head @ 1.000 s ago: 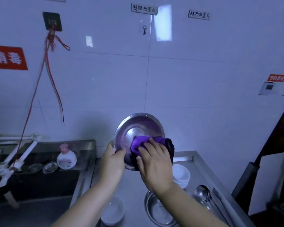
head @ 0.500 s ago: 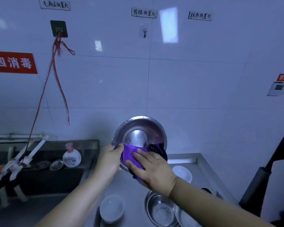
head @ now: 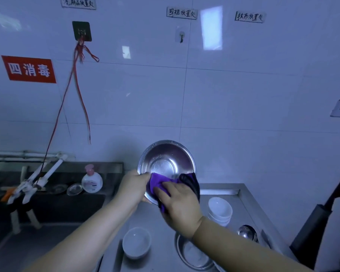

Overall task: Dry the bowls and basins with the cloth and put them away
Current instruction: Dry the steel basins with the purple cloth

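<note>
I hold a round steel basin [head: 166, 163] up in front of the wall, tilted so its inside faces me. My left hand [head: 133, 188] grips its lower left rim. My right hand [head: 180, 205] presses a purple and black cloth [head: 159, 181] against the basin's lower inside edge, fingers spread over the cloth. Below on the steel counter [head: 249, 201] stand a single white bowl [head: 136, 245], a stack of white bowls [head: 220, 210] and another steel basin [head: 192, 254], partly hidden by my right forearm.
A steel ladle [head: 246, 232] lies at the counter's right. To the left is a dark sink [head: 53, 203] with a soap bottle [head: 91, 180], small glass dishes [head: 74, 189] and a tap [head: 41, 175]. Red strings [head: 77, 91] hang from a wall hook. A dark object [head: 312, 226] leans at right.
The cloth and my right hand slid from the basin's middle down to its lower rim, uncovering the shiny bottom. My view shifted slightly, and my left hand kept its grip.
</note>
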Demonstrator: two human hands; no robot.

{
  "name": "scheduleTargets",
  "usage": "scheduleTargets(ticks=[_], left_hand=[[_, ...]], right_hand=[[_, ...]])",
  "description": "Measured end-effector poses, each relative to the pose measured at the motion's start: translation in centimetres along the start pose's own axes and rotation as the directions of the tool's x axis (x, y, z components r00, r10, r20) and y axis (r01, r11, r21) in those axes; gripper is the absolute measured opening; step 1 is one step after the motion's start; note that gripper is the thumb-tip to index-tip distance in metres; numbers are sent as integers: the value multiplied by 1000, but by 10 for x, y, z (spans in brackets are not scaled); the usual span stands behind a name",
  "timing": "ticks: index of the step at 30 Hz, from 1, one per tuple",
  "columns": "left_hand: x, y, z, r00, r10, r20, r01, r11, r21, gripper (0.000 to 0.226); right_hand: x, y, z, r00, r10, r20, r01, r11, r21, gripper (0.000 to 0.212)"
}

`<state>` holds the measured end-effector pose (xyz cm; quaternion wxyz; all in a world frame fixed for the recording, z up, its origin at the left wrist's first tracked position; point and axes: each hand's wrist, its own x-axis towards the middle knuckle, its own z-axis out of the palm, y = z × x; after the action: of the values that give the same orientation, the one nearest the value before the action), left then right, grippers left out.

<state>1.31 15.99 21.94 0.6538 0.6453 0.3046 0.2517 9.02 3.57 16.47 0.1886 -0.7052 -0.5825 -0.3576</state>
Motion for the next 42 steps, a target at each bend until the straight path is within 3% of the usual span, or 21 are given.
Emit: scheduleTargets(ticks=[2, 4, 7, 11, 13, 16, 19, 23, 27, 30, 35, 38, 42], left_hand=[[1, -4, 1, 1000, -5, -10, 4, 1000, -12, 15], [3, -5, -4, 1000, 6, -23, -6, 1000, -14, 18], [3, 0, -19, 1000, 15, 6, -15, 999, 49, 27], [1, 11, -39, 991, 12, 133, -42, 973, 225, 24], [2, 24, -50, 973, -7, 232, -68, 947, 314, 25], [2, 35, -54, 982, 67, 178, -112, 959, 261, 21], [-10, 20, -36, 977, 212, 16, -213, 973, 90, 16], [-19, -10, -30, 982, 179, -52, -182, 981, -61, 39], [-24, -21, -50, 982, 189, 25, -190, 980, 55, 52], [-29, -19, -62, 965, 248, 87, -263, 929, 261, 59], [-34, 4, -81, 927, 171, 333, -324, 812, 485, 67], [-35, 15, -79, 917, 219, 333, -374, 761, 529, 67], [-40, 13, -64, 925, 320, 203, -378, 736, 562, 66]], right_hand=[[9, -18, 4, 994, 109, -12, -108, 992, 71, 34], [12, -21, 6, 997, 68, -34, -66, 996, 63, 38], [4, 1, 4, 981, -175, -83, 173, 985, -27, 37], [3, 38, -12, 861, -495, -115, 481, 867, -130, 22], [8, 50, -21, 815, -574, -80, 559, 814, -157, 21], [15, 46, -22, 843, -530, -86, 507, 839, -199, 28], [27, 14, -11, 934, -315, -170, 276, 937, -215, 28], [25, -36, 5, 972, -76, -221, 52, 992, -112, 24], [-2, -44, 17, 965, -135, -224, 132, 991, -31, 34], [-17, -24, 20, 920, -330, -210, 319, 944, -85, 31], [-18, 18, 14, 813, -581, -49, 568, 808, -159, 27], [-12, 21, 14, 849, -526, -51, 510, 841, -181, 23], [-13, -1, 18, 949, -305, -75, 291, 943, -161, 23]])
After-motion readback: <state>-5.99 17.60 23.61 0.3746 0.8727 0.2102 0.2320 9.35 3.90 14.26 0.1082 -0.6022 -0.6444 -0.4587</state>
